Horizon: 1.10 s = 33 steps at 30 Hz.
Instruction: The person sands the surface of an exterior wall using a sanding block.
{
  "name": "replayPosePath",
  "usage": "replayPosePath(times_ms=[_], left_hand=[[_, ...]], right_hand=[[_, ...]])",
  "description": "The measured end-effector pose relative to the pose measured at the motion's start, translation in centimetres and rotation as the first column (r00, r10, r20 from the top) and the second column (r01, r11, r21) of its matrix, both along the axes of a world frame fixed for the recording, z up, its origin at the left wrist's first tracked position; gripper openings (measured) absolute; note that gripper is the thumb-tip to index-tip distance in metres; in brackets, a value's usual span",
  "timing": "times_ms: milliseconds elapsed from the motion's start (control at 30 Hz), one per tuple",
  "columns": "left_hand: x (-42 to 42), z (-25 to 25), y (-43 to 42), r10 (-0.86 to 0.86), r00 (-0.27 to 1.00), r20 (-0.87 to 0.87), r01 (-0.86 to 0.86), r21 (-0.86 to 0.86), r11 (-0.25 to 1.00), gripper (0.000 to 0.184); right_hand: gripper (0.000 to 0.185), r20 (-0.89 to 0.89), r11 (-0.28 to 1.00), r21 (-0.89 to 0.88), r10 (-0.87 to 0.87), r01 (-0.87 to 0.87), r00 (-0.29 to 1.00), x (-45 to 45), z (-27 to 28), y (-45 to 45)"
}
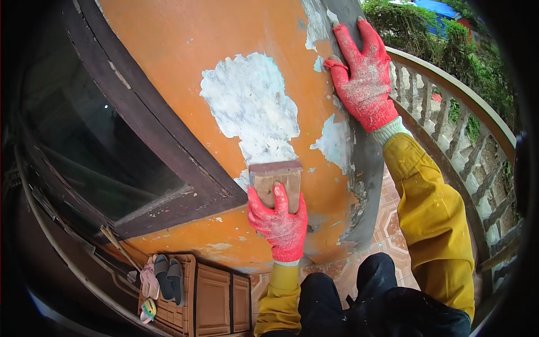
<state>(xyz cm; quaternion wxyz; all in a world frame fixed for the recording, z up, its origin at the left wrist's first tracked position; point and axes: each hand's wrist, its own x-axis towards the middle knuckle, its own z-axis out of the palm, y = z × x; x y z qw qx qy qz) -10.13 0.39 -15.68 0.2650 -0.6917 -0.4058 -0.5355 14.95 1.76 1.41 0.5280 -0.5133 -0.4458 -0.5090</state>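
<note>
My left hand [278, 227], in a dusty red glove, grips a wooden sanding block [276, 182] with a reddish-brown top edge. The block lies against the orange wall [247, 28], at the lower end of a large bare white patch [252, 106]. What is on the block's underside is hidden. Higher up on the right, my right hand [364, 78], gloved in red too, rests with fingers spread on the wall's grey corner edge [368, 163]. A few of its fingertips poke out of the glove. Close to it is a smaller peeled patch [334, 143].
A dark-framed window [112, 140] is set in the wall at left. Below it stands a brown cabinet [212, 297] with grey slippers [168, 278] on top. A curved balustrade [469, 95] runs along the right, above a patterned tile floor [387, 219], with greenery [404, 28] beyond.
</note>
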Motion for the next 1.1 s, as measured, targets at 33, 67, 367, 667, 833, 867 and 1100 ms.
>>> replayPosePath(times_ms=[33,67,367,667,833,867,1100], left_hand=[[-0.2,2.4,-0.6,0.001,1.0,-0.001,-0.001,-0.011,1.0,0.068],[-0.5,4.8,-1.1,0.048,0.993,-0.108,-0.05,-0.021,0.999,0.07],[0.5,3.3,-2.4,0.064,0.987,-0.15,-0.076,-0.074,0.994,0.07],[-0.2,3.6,-1.1,0.017,0.989,-0.146,-0.013,0.027,1.0,0.069],[1.6,6.0,-1.6,0.026,0.986,-0.166,-0.017,0.055,0.998,0.069],[0.9,4.4,-2.0,0.023,0.983,-0.184,-0.025,-0.004,1.0,0.07],[1.8,5.7,-2.1,0.008,0.975,-0.222,-0.008,-0.002,1.0,0.072]], right_hand=[[0.057,-0.001,1.0,-0.011,0.001,-0.001,1.0,0.1,-0.1,0.0],[0.057,-0.003,1.0,-0.005,-0.003,0.003,1.0,0.0,-0.1,-0.1],[0.057,-0.017,0.999,0.0,0.036,-0.036,0.999,0.2,0.0,-0.3],[0.057,-0.032,0.992,0.007,0.127,-0.127,0.991,0.0,-0.4,0.0],[0.058,-0.033,0.995,-0.019,0.095,-0.096,0.995,-0.2,-0.6,-0.5],[0.058,-0.03,0.993,-0.012,0.116,-0.116,0.993,-0.1,-0.3,-0.6],[0.059,-0.019,0.995,0.032,0.093,-0.093,0.995,0.3,-0.7,0.3]])
